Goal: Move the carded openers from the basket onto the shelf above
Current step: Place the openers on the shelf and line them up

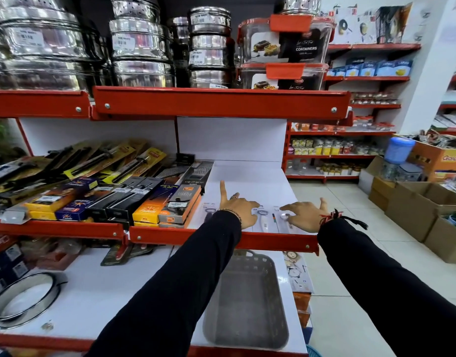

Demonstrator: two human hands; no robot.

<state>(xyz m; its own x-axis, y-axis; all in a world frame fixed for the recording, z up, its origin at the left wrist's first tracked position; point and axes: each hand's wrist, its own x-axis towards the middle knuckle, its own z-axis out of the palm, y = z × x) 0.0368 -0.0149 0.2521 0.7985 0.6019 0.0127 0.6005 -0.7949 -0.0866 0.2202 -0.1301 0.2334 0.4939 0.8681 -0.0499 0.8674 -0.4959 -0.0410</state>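
Several carded openers [263, 219] lie flat in a row along the front of the white middle shelf [250, 176], just behind its red lip. My left hand [236, 206] rests on the left cards, index finger pointing up and the other fingers pressing down. My right hand [305, 215] lies spread over the right cards, fingertips touching them. Neither hand grips a card. The grey plastic basket [247, 300] stands on the lower shelf under my arms, and nothing shows inside it. My black sleeves hide part of the basket's left side and the shelf lip.
Boxed lighters [167, 204] and carded tools [93, 161] fill the middle shelf's left side. A grater box [196, 173] lies beside the bare white area. Steel tins [139, 45] and food containers [283, 47] stand above. A steel ring [26, 297] lies lower left. Cardboard boxes [417, 204] line the aisle at right.
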